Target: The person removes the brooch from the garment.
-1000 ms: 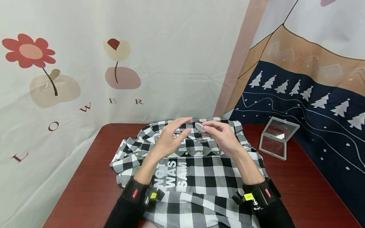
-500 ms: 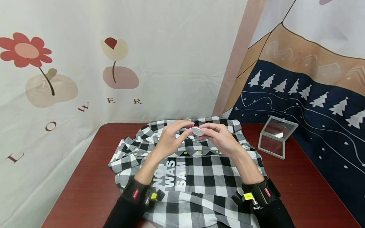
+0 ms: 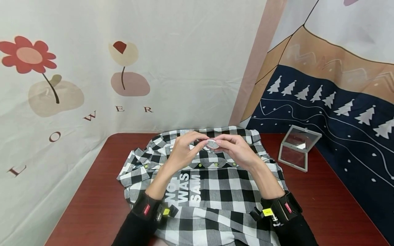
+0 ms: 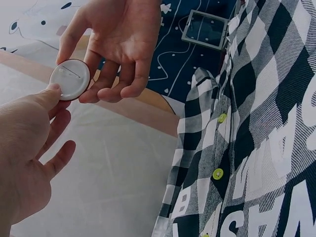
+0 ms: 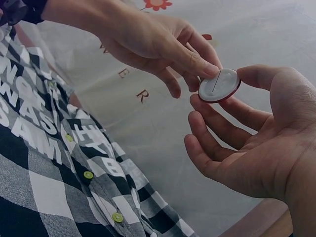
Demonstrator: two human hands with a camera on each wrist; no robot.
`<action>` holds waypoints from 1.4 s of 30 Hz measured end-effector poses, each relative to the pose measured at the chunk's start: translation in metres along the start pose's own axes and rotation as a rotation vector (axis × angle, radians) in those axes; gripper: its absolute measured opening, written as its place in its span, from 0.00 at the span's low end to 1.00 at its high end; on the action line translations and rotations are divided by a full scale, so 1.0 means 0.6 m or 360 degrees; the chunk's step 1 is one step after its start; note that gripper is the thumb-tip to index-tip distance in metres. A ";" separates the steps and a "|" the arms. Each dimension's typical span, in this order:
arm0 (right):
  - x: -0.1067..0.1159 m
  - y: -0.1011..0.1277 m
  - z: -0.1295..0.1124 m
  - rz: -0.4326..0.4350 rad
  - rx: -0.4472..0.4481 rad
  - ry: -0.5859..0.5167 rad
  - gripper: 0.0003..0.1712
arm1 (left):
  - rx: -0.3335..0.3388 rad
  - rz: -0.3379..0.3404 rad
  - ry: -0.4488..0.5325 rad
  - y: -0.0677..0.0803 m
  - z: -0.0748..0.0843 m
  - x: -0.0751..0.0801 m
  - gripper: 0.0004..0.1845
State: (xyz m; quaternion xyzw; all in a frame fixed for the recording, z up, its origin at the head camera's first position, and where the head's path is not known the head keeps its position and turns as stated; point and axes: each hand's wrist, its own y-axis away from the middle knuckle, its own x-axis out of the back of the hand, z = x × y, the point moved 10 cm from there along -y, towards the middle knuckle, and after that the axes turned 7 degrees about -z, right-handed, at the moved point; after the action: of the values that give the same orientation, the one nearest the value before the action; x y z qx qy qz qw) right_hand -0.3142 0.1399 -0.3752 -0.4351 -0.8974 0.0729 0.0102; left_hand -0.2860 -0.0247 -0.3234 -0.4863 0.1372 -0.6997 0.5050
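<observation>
A round pin-back badge (image 4: 70,80), white on the back with a thin metal pin across it and a red rim, is held between both hands. My left hand (image 3: 181,150) pinches one edge between thumb and index finger, its other fingers loosely bent. From the opposite edge my right hand (image 3: 238,150) pinches it too, thumb and fingers at the rim. In the right wrist view the back of the badge (image 5: 220,85) faces up. Beneath the hands lies a black and white checked shirt (image 3: 227,184) with yellow-green buttons and white lettering.
An open, hinged square case (image 3: 293,158) with clear or mirrored panels stands at the right of the reddish-brown table (image 3: 95,184). A printed curtain (image 3: 191,68) hangs behind the table's far edge, with a dark blue part on the right.
The right hand has brought the badge leftward to the left hand, which now pinches its other edge. One second ago only the right hand held it.
</observation>
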 end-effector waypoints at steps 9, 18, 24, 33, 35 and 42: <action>-0.002 0.000 -0.007 0.0008 0.0060 0.0045 0.14 | -0.0011 0.0043 0.0029 -0.001 0.000 0.005 0.06; 0.004 0.012 -0.042 0.0212 0.0374 0.0419 0.17 | 0.0309 0.0127 0.0335 0.006 -0.030 0.010 0.05; -0.008 0.019 -0.064 0.0308 0.0535 0.0661 0.22 | 0.0573 0.0131 0.0510 0.014 -0.046 0.005 0.06; -0.016 0.018 -0.067 0.0318 0.0573 0.0703 0.22 | 0.0629 0.0111 0.0578 0.014 -0.043 0.000 0.07; -0.016 0.018 -0.066 0.0326 0.0571 0.0713 0.21 | 0.0609 0.0106 0.0582 0.013 -0.041 -0.001 0.07; -0.016 0.019 -0.067 0.0361 0.0577 0.0703 0.17 | 0.0575 0.0101 0.0606 0.013 -0.040 -0.006 0.06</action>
State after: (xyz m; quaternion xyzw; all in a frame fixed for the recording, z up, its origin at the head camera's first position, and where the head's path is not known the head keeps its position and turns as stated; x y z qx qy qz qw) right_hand -0.2959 0.1443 -0.3370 -0.5290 -0.7915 0.1361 0.2742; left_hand -0.3012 -0.0325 -0.3423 -0.2433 0.1178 -0.7756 0.5704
